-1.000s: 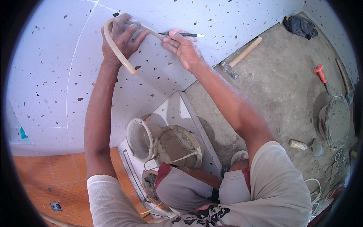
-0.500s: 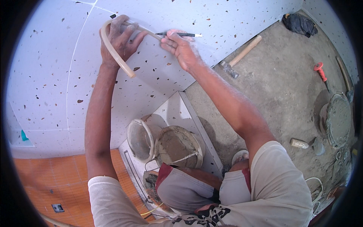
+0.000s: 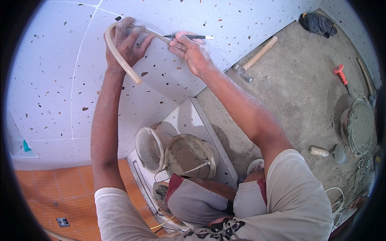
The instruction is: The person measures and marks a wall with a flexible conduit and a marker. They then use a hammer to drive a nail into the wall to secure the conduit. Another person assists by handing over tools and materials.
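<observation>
A bent pale translucent hose [image 3: 119, 56] lies against the white speckled wall tile [image 3: 52, 80]. My left hand [image 3: 124, 46] presses it there, fingers curled over its upper stretch while the thumb sticks out to the side. From this hand the cut end of the hose loops down and hangs free. My right hand [image 3: 191, 52] is closed around a slim dark marker or pencil with a white end [image 3: 207, 37]. Its fingertips are also at the hose's other stretch, and the dark point reaches toward the hose against the tile.
Below my hands stand a whitish bucket [image 3: 149, 148] and a mortar-filled bucket [image 3: 189, 156] on a tiled ledge. On the floor to the right lie a hammer [image 3: 257, 56], a red-handled chisel [image 3: 341, 75], a black bag [image 3: 318, 25] and a mortar pan [image 3: 360, 126]. Orange tiles [image 3: 72, 188] are at lower left.
Both hands stay in nearly the same place, shifted very slightly left. The hose's free end has dropped a little.
</observation>
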A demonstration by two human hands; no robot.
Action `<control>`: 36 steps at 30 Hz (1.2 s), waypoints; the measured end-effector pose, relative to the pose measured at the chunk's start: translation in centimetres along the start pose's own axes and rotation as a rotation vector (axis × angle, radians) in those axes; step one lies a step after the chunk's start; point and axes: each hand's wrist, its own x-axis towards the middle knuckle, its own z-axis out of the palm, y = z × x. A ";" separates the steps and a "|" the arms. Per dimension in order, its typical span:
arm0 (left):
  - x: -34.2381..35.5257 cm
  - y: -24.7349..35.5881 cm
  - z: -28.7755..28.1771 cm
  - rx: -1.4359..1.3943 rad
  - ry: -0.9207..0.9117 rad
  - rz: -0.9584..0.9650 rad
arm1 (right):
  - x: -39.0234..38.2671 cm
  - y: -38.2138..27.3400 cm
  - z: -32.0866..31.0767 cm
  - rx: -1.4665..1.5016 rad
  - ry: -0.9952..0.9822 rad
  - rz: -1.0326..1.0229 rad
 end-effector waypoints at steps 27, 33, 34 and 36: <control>-0.2 -0.1 0.1 0.036 0.006 0.014 | -0.3 -0.1 0.4 0.008 0.012 -0.022; 0.1 0.0 0.1 0.025 0.014 0.012 | -0.2 -0.2 0.6 -0.014 0.027 -0.031; 0.0 0.0 0.1 0.024 0.011 0.010 | -0.3 -0.3 0.6 -0.021 0.029 -0.021; 0.0 0.0 0.0 0.029 0.014 0.010 | -0.4 -0.3 0.8 -0.025 0.031 -0.011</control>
